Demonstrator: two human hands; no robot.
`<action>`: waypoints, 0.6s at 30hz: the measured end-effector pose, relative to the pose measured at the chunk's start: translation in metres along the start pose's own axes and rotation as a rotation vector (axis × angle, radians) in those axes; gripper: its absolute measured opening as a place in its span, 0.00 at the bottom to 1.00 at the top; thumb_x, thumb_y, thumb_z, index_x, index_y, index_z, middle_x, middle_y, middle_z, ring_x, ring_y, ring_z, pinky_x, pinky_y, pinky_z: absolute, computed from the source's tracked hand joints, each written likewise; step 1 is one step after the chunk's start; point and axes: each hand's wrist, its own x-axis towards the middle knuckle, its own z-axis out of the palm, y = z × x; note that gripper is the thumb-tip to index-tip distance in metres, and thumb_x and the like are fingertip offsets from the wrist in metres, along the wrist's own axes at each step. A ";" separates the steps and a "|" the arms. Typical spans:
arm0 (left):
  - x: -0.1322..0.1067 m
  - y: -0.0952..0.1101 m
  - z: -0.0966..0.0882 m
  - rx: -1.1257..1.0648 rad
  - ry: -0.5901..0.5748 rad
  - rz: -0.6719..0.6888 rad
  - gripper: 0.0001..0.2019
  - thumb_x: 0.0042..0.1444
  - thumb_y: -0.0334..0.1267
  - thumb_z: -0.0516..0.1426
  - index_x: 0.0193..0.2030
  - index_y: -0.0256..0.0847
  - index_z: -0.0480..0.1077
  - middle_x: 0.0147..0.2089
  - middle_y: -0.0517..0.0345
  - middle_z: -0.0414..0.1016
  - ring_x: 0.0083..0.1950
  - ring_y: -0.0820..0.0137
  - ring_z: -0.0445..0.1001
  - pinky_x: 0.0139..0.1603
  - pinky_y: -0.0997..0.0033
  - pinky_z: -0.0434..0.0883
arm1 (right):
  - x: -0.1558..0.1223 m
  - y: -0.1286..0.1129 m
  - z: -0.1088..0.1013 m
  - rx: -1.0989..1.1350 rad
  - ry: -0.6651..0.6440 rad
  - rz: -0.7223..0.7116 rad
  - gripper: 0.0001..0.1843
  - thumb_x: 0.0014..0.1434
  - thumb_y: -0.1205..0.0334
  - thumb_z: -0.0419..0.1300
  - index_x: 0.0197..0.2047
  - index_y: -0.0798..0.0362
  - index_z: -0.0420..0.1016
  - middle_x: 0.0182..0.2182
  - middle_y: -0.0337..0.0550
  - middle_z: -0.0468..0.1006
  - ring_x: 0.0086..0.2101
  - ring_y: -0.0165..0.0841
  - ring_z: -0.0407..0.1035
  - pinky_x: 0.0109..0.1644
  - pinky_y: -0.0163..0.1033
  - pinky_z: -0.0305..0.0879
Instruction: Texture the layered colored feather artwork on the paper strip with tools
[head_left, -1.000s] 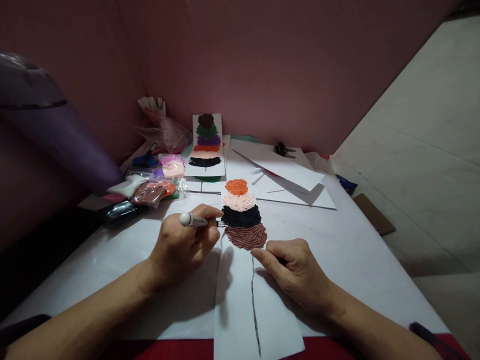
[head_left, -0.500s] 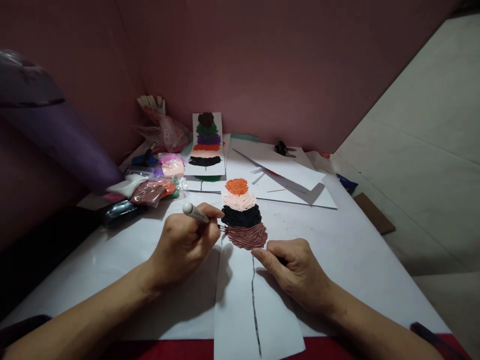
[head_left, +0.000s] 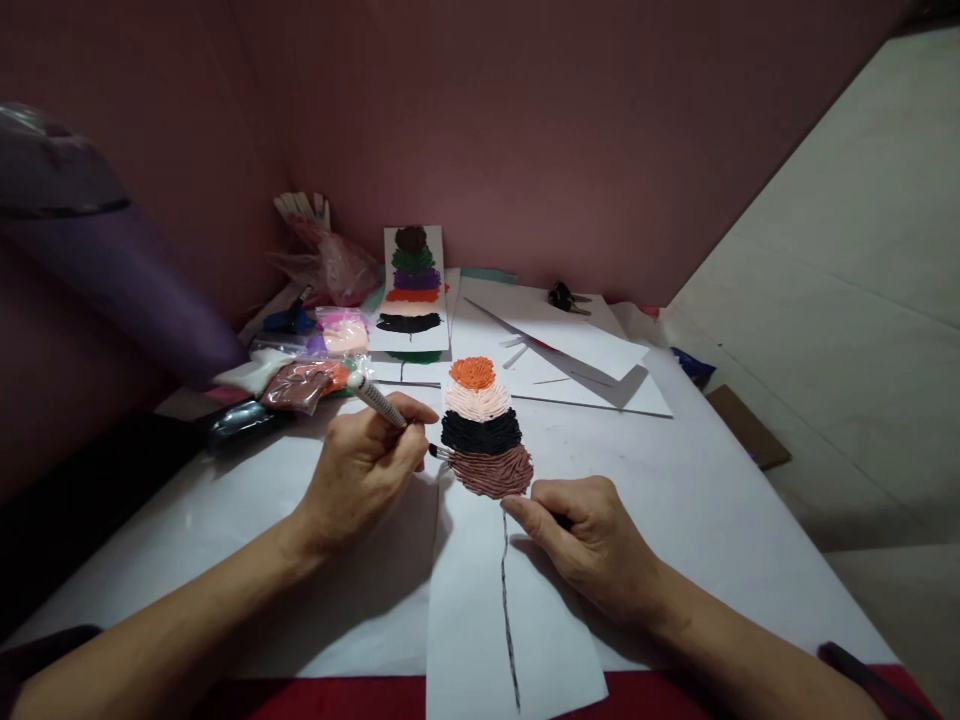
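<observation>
My left hand (head_left: 364,465) is closed around a white pen-like tool (head_left: 379,400) with a dark, thin tip. That tip meets the left edge of the brown ridged clay patch (head_left: 491,472). Above the brown, black (head_left: 480,432), pale pink (head_left: 478,402) and orange (head_left: 472,372) clay patches are stacked on a strip of white paper (head_left: 465,600). A dark wavy line runs down the paper below them. My right hand (head_left: 585,535) has its fingers curled, its thumb on the paper at the brown patch's lower right edge; part of its grip is hidden.
Bagged coloured clay (head_left: 300,385) lies at the left. A card with painted bands (head_left: 427,340) leans at the back. White sheets (head_left: 570,345) and keys (head_left: 566,298) lie at the back right. A purple cylindrical object (head_left: 150,270) slants in from the left.
My left hand has shifted slightly left, and the tool has tilted lower, so more of its tip shows. My right hand stays almost in place.
</observation>
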 end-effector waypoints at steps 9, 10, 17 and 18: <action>0.005 -0.003 0.001 -0.116 -0.034 -0.125 0.07 0.54 0.33 0.52 0.34 0.37 0.72 0.18 0.65 0.68 0.20 0.75 0.67 0.21 0.77 0.66 | 0.000 0.000 0.001 0.000 -0.004 0.011 0.26 0.64 0.58 0.54 0.19 0.51 0.47 0.15 0.30 0.49 0.18 0.24 0.44 0.20 0.34 0.44; 0.006 -0.003 0.001 -0.135 -0.038 -0.134 0.07 0.54 0.33 0.53 0.34 0.37 0.72 0.18 0.65 0.68 0.20 0.75 0.67 0.22 0.77 0.66 | 0.000 0.000 0.001 -0.001 -0.002 0.010 0.26 0.64 0.58 0.54 0.19 0.51 0.47 0.15 0.30 0.48 0.18 0.24 0.44 0.20 0.34 0.44; 0.010 -0.007 0.000 -0.175 -0.071 -0.157 0.07 0.55 0.33 0.53 0.35 0.36 0.72 0.19 0.65 0.69 0.21 0.75 0.67 0.24 0.77 0.65 | 0.000 0.001 0.000 -0.009 0.012 -0.003 0.26 0.64 0.59 0.54 0.19 0.51 0.46 0.15 0.30 0.48 0.18 0.24 0.44 0.21 0.34 0.43; 0.010 -0.007 0.000 -0.176 -0.075 -0.160 0.07 0.55 0.33 0.52 0.35 0.36 0.72 0.19 0.65 0.68 0.22 0.76 0.67 0.24 0.77 0.65 | 0.000 0.000 0.000 -0.009 0.011 -0.004 0.26 0.64 0.59 0.54 0.19 0.51 0.46 0.15 0.30 0.48 0.18 0.24 0.44 0.21 0.34 0.43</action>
